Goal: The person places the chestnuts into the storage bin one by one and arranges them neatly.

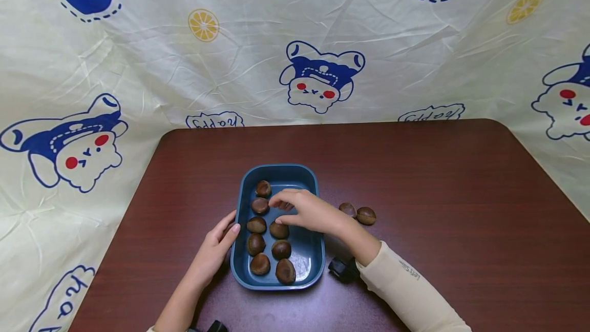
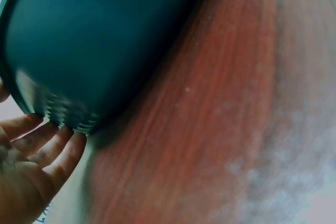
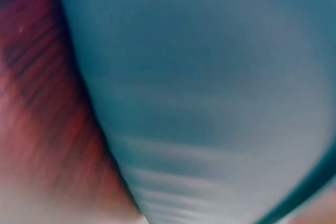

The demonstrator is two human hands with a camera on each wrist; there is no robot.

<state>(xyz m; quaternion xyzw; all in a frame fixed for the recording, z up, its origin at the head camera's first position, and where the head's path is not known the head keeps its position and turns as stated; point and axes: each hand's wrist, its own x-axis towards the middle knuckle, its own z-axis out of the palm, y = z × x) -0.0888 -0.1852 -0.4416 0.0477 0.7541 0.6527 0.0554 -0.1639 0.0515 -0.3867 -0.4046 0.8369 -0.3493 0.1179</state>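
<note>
Brown chestnuts [image 1: 260, 264] lie in a blue rectangular tray [image 1: 311, 219], in a left column of several and a second column of three beside it. My left hand [image 1: 215, 247] holds the tray's left side, thumb at the rim; in the left wrist view its fingertips [image 2: 79, 139] press the outer wall. Over the tray is my right hand [image 1: 306, 211], fingers bent and parted from the thumb, with no chestnut visible between them. Its thumb tip is at the top chestnut [image 1: 279, 230] of the second column; whether they touch, I cannot tell. The right wrist view shows the tray's outer wall [image 3: 199, 77], blurred.
Two chestnuts [image 1: 366, 215] lie on the brown wooden table [image 1: 438, 178] to the right of the tray, behind my right forearm. A black wrist device [image 1: 343, 269] sits by my right sleeve. A white cloth [image 1: 249, 76] with printed cartoons hangs beyond the table.
</note>
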